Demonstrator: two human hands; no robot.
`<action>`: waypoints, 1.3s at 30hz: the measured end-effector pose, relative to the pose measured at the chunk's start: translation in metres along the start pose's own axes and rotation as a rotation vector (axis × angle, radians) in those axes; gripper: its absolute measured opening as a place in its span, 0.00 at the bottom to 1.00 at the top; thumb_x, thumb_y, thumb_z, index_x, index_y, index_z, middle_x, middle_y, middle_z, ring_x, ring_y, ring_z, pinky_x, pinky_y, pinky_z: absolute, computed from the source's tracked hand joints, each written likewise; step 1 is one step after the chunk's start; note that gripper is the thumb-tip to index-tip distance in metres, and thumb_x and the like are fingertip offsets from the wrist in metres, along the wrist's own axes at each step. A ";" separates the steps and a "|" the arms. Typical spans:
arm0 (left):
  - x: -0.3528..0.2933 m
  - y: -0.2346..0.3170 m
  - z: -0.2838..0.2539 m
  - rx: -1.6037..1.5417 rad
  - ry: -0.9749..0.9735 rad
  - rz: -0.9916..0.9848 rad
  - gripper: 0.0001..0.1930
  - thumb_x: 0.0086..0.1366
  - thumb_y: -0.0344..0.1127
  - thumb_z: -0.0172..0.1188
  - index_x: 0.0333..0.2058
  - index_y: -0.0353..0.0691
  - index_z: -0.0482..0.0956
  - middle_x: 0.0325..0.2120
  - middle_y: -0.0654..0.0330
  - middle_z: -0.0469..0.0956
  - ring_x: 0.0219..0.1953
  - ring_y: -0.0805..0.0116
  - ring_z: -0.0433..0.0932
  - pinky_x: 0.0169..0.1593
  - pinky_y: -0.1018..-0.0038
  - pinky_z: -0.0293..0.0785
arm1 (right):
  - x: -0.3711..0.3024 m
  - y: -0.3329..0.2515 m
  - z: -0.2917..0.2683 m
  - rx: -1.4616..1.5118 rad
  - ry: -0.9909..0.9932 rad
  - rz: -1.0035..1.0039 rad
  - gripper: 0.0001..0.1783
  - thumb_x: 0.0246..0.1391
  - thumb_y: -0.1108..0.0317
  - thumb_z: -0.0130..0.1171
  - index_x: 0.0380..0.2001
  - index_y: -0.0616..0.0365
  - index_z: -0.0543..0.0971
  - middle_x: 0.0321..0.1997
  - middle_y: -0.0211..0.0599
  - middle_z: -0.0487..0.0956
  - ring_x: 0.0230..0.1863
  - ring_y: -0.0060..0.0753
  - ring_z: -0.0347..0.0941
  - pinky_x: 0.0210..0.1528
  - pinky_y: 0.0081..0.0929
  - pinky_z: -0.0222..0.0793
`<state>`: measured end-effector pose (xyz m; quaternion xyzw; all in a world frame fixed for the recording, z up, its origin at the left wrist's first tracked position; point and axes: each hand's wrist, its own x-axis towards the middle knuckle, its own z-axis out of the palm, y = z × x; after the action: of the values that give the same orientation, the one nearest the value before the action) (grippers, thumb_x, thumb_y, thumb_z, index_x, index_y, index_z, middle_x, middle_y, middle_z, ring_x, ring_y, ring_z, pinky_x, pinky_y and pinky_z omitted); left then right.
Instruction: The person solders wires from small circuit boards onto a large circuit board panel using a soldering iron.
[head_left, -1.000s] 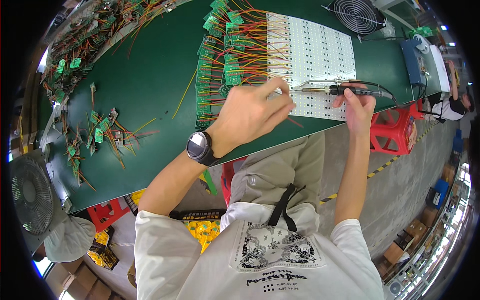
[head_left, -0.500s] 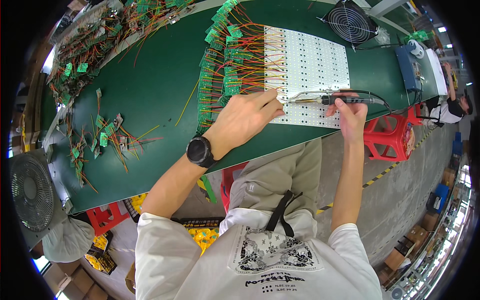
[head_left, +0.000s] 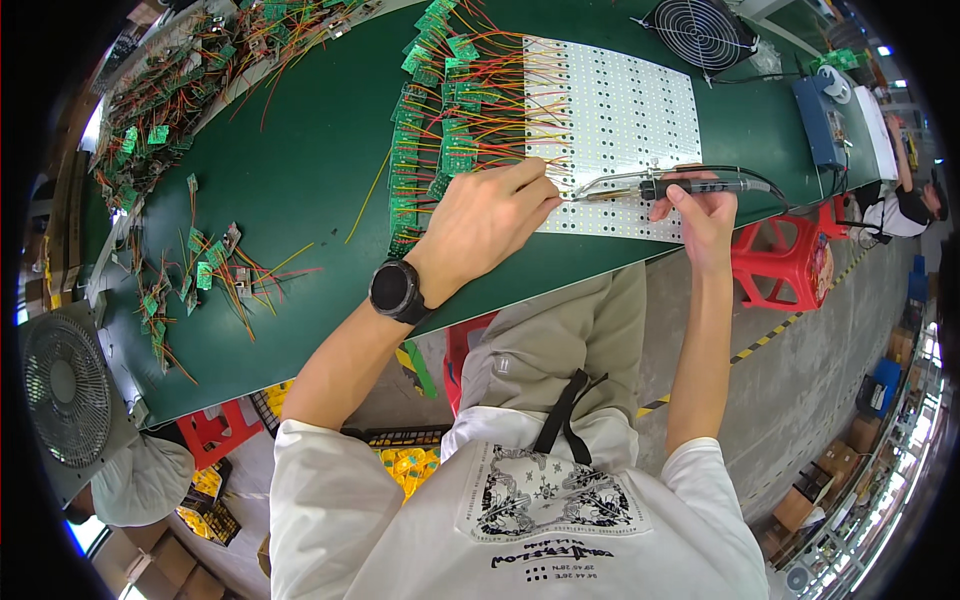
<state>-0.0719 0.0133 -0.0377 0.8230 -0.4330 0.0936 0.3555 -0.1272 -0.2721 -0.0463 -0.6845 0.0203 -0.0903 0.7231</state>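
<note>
A white LED panel (head_left: 640,130) dotted with small pads lies on the green table. Red and yellow wires (head_left: 545,120) run from its left side to rows of small green circuit boards (head_left: 458,150). My right hand (head_left: 708,218) grips a soldering iron (head_left: 690,187) with a thin feed tube along it. The iron's tip points left, close to my left fingertips at the panel's lower left. My left hand (head_left: 485,225), a black watch on its wrist, has thumb and forefinger pinched at the panel's edge; what lies between them is hidden.
A large heap of wired boards (head_left: 170,100) covers the far left, with a smaller loose cluster (head_left: 205,275) nearer. A black fan (head_left: 700,38) and a blue box (head_left: 820,122) stand at the far right. A red stool (head_left: 785,262) is beside the table; another person (head_left: 905,210) sits beyond.
The view has shifted slightly, so the panel and boards sit a little higher in the picture. Both hands stay at the panel's lower left, the iron tip still by my left fingertips.
</note>
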 end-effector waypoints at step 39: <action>-0.003 0.013 -0.017 0.070 0.061 0.088 0.06 0.59 0.33 0.62 0.33 0.39 0.79 0.30 0.59 0.74 0.30 0.59 0.77 0.32 0.66 0.75 | 0.005 0.007 0.004 0.091 0.042 -0.025 0.11 0.53 0.76 0.62 0.39 0.70 0.77 0.25 0.42 0.79 0.20 0.30 0.75 0.25 0.24 0.70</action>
<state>-0.0810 0.0221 -0.0204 0.8121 -0.4541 0.1491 0.3348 -0.1210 -0.2685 -0.0523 -0.6492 0.0229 -0.1144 0.7517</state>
